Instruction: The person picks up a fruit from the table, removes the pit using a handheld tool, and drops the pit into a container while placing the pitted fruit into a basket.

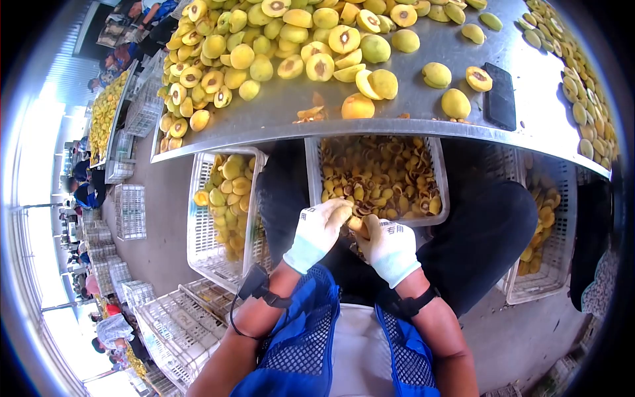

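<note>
My left hand [319,230] and my right hand [387,243], both in white gloves with dark print, meet in front of my lap. Between their closed fingertips is a small piece of yellow peach [358,226], partly covered by the gloves. Just beyond it, between my knees, a white plastic crate [313,173] holds many peach scraps [377,173], thin and curved, some with brown parts. Above on the metal table [264,122] lies a large heap of yellow peaches [291,33], many cut in half with brown centres showing.
A dark phone [500,96] lies near the table's edge, beside loose peaches. White crates of fruit stand by my left leg [198,231] and right leg [562,264]. Stacked crates [182,331] are at lower left. Other people work at tables at far left.
</note>
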Action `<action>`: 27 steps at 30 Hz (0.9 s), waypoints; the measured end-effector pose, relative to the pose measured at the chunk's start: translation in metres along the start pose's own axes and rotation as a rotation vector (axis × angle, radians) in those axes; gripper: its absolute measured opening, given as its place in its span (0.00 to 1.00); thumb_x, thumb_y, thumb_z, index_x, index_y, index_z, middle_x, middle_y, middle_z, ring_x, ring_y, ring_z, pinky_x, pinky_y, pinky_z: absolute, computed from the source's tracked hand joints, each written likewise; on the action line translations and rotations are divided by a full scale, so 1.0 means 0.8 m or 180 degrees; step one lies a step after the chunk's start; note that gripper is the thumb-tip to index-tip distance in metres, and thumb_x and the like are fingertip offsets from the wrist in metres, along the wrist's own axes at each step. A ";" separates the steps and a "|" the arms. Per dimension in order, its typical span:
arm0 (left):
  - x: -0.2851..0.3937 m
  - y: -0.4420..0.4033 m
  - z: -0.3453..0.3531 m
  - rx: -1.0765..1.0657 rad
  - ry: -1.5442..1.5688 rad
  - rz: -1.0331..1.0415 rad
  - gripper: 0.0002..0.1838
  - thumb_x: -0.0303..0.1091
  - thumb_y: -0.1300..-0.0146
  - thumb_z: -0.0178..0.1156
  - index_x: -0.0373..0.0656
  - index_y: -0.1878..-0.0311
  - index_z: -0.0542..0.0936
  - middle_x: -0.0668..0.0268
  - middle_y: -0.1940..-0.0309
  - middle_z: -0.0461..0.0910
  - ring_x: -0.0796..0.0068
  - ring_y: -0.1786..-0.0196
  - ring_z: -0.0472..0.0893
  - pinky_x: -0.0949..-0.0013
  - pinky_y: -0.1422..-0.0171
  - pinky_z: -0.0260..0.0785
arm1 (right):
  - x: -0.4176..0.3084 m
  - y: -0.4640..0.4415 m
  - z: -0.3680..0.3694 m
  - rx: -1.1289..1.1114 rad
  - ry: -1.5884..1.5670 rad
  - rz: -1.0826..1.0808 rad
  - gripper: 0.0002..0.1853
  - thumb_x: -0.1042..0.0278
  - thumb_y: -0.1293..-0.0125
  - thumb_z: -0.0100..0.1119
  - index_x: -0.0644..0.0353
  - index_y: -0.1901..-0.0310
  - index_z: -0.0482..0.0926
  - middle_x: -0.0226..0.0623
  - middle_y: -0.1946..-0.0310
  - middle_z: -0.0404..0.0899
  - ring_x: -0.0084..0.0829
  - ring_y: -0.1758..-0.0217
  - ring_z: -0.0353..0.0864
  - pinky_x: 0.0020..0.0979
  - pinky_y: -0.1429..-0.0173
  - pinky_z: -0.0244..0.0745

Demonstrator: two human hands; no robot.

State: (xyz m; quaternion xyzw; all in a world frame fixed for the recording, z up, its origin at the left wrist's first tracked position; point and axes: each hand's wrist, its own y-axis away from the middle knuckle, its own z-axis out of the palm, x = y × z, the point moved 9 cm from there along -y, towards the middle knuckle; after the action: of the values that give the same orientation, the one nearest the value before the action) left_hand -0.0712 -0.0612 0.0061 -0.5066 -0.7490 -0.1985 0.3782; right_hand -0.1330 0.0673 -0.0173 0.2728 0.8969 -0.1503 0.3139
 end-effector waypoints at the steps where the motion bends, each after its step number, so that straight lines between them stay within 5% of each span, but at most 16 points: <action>1: -0.008 0.001 0.001 0.0034 0.0339 -0.0359 0.11 0.28 0.27 0.59 0.34 0.51 0.87 0.56 0.56 0.90 0.68 0.58 0.89 0.68 0.51 0.81 | 0.002 0.001 0.003 -0.0045 0.0004 0.0039 0.09 0.61 0.32 0.62 0.56 0.63 0.75 0.42 0.75 0.81 0.47 0.74 0.83 0.47 0.71 0.77; 7: -0.040 0.013 0.024 -0.0537 0.1382 -0.1567 0.14 0.29 0.26 0.58 0.34 0.43 0.84 0.62 0.57 0.90 0.76 0.57 0.88 0.72 0.55 0.81 | 0.007 0.002 0.003 -0.0152 0.0017 0.0082 0.10 0.61 0.34 0.63 0.57 0.62 0.76 0.44 0.74 0.82 0.47 0.73 0.84 0.48 0.69 0.77; 8: -0.035 0.009 0.023 -0.0616 0.0860 -0.1118 0.14 0.28 0.26 0.58 0.34 0.42 0.83 0.61 0.58 0.90 0.76 0.58 0.89 0.73 0.56 0.81 | 0.008 0.003 0.006 -0.0217 0.0051 0.0109 0.10 0.61 0.34 0.63 0.57 0.62 0.76 0.44 0.74 0.83 0.47 0.73 0.84 0.48 0.69 0.77; 15: -0.044 0.011 0.028 -0.0415 0.0890 -0.1027 0.15 0.27 0.28 0.58 0.35 0.42 0.83 0.59 0.57 0.89 0.76 0.58 0.87 0.72 0.55 0.80 | 0.009 0.002 0.007 -0.0165 -0.0004 0.0070 0.10 0.60 0.34 0.63 0.57 0.62 0.76 0.44 0.74 0.83 0.47 0.73 0.85 0.48 0.68 0.78; 22: -0.011 -0.025 -0.043 0.0453 0.0205 -0.0568 0.13 0.22 0.33 0.66 0.36 0.46 0.85 0.63 0.59 0.88 0.82 0.59 0.86 0.75 0.55 0.79 | 0.014 -0.006 -0.008 0.0083 -0.0279 0.0498 0.16 0.57 0.37 0.72 0.57 0.69 0.76 0.47 0.77 0.81 0.51 0.72 0.84 0.47 0.68 0.77; 27: 0.070 -0.121 -0.087 0.0803 -0.1233 0.0493 0.13 0.30 0.37 0.71 0.39 0.50 0.86 0.56 0.54 0.88 0.62 0.55 0.88 0.64 0.48 0.80 | 0.008 -0.011 -0.011 -0.0002 -0.0421 0.0469 0.15 0.56 0.37 0.70 0.56 0.67 0.76 0.47 0.78 0.82 0.50 0.74 0.85 0.48 0.68 0.79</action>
State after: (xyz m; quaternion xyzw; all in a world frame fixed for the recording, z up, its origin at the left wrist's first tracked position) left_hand -0.1446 -0.1141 0.1019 -0.5398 -0.7853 0.0271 0.3019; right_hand -0.1467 0.0669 -0.0141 0.3274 0.8518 -0.1441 0.3828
